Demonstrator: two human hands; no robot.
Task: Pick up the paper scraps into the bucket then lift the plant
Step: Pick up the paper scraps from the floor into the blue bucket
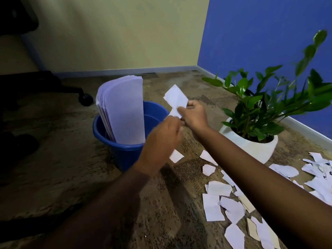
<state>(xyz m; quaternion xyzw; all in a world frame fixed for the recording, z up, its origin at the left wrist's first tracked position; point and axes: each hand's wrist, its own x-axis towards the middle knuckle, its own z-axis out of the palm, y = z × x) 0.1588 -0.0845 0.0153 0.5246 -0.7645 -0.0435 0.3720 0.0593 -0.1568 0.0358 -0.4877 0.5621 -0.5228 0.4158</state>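
A blue bucket [124, 151] stands on the carpet with a sheaf of white sheets [124, 108] upright inside it. My right hand [193, 116] pinches a white paper scrap [176, 98] just right of the bucket's rim. My left hand [162, 137] is curled close beneath it, touching the scrap's lower end. Several torn white scraps [231, 203] lie scattered on the floor at the lower right. A green leafy plant [265, 105] grows in a round white pot [255, 148] to the right of the bucket.
An office chair base with a black castor [86, 99] stands at the left. A yellow wall and a blue wall [260, 33] meet in the corner behind. Brown carpet [71, 159] covers the floor.
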